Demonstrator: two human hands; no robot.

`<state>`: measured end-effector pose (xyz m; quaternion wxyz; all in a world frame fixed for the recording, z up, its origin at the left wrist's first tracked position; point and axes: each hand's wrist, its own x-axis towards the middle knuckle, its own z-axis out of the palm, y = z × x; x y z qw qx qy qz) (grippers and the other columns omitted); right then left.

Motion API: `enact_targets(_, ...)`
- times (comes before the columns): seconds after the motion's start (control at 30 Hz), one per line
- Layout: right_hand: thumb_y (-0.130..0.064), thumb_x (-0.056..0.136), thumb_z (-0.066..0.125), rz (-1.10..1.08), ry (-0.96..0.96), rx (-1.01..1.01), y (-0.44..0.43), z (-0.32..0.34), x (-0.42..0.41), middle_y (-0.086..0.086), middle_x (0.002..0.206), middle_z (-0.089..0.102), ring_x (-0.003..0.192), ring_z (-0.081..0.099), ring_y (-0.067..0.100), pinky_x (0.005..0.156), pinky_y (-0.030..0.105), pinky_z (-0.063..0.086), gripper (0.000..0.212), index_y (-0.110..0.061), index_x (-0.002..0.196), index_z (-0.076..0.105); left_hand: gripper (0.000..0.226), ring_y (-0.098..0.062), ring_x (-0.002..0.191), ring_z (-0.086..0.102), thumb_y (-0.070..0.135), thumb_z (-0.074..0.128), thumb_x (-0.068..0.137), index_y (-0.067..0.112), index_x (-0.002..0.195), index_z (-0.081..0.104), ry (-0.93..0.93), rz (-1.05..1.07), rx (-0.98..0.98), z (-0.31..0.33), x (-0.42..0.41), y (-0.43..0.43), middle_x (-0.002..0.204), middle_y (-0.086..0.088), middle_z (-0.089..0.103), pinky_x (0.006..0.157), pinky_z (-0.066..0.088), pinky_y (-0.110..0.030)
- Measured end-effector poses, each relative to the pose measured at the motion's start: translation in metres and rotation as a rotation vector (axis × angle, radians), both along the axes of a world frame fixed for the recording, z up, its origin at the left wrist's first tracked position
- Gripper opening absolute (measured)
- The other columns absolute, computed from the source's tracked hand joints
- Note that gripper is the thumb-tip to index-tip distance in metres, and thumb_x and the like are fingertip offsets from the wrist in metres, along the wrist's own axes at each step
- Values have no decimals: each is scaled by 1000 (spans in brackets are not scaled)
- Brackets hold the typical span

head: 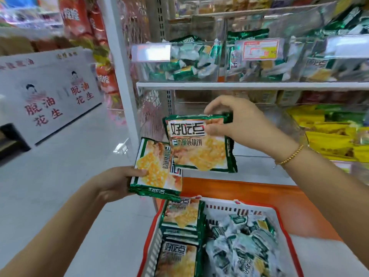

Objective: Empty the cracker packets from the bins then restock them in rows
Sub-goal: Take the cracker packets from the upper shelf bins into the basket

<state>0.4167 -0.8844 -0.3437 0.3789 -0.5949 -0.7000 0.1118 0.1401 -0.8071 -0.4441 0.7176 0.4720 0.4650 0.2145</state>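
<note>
A: Biggest first. Open room?

B: Floor on the left, wide and bare as far as a white sign leaning at the far side. A white post marks the rack's left edge.

A: And the rack?

B: The shelf runs from the post out of view to the right. Clear bins stand side by side along its front lip, with green-and-white packs jumbled inside. A price tag is clipped to the middle one. There is a free gap between the shelf's underside and the hands.

A: Below?

B: Yellow packs on the lower level, right side, near the right forearm. An orange base runs under that. A basket sits just in front of the base, its far rim under the hands.

A: What's in it?

B: A stack of flat cracker packets along its left wall, and loose small packs heaped on the right.

A: Hands?

B: Left hand grips the left packet by its near edge, thumb on top, above the basket's left corner. Right hand pinches the right packet at its upper right corner, thumb on the face, fingers curled over the top. It hangs upright, its lower left corner overlapping the left packet. Whether they touch, I cannot tell.

A: Smallest?

B: A gold bracelet on the right wrist.
</note>
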Motion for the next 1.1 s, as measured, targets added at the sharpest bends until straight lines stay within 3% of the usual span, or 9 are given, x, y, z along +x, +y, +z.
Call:
enact_targets(0.1,-16,76,79,15,309,-306,13,-33,21,-9,99,68,87,63,3,89,25,49,21,-23,91,67,102,-26,90,71,21,97,20,3,113,61,-20,-21,-64,-21,-3,-2,113,-17,68,68,60,-32)
enact_targets(0.17,-13,77,77,-5,407,-441,14,-55,35,6,101,71,85,68,17,88,35,51,20,-21,92,67,106,-28,95,70,21,98,24,4,120,58,-27,-61,-110,-32,-5,-1,116,-17,67,67,59,-32)
enact_targets(0.4,-4,77,74,-31,513,-696,8,-120,76,10,90,73,74,70,17,66,23,56,23,-13,97,69,98,-27,110,63,29,96,42,9,128,54,95,-262,-222,-66,-5,4,127,-14,62,82,57,-31)
enact_targets(0.57,-8,69,73,-39,770,-749,-9,-166,92,12,89,72,69,70,17,60,23,57,31,-6,99,67,59,-27,92,63,23,75,64,7,119,59,242,-19,-429,-104,7,-34,114,-15,65,80,54,-34)
enact_targets(0.67,-16,60,74,-21,909,-812,-18,-190,97,14,90,73,73,72,21,64,28,59,41,-4,99,67,51,-26,91,61,16,78,64,11,112,59,141,38,-547,-117,14,-78,106,-16,64,67,57,-29)
enact_targets(0.8,-20,72,73,3,940,-946,-22,-212,99,14,103,73,84,72,21,63,27,57,42,-3,109,66,38,-35,89,59,8,69,72,5,106,52,-43,298,-713,-147,36,-134,102,-24,52,60,58,-35)
enact_targets(0.87,-32,57,88,16,930,-1003,-20,-223,97,14,106,72,91,71,22,69,29,57,66,-3,112,66,34,-36,86,60,5,66,77,1,108,53,-138,463,-757,-164,52,-148,111,-27,50,57,59,-38)
enact_targets(0.97,-30,69,77,13,938,-1067,-19,-241,94,15,118,67,107,66,24,77,29,55,62,-2,122,61,10,-36,92,58,2,58,89,-4,94,52,-196,672,-758,-193,71,-151,106,-27,54,69,57,-43)
enact_targets(1.1,-23,81,66,-31,989,-1146,-29,-263,91,14,123,65,116,61,27,89,35,50,48,-4,124,59,7,-34,93,57,1,50,96,-6,94,48,-112,829,-664,-222,80,-141,110,-26,52,89,48,-42)
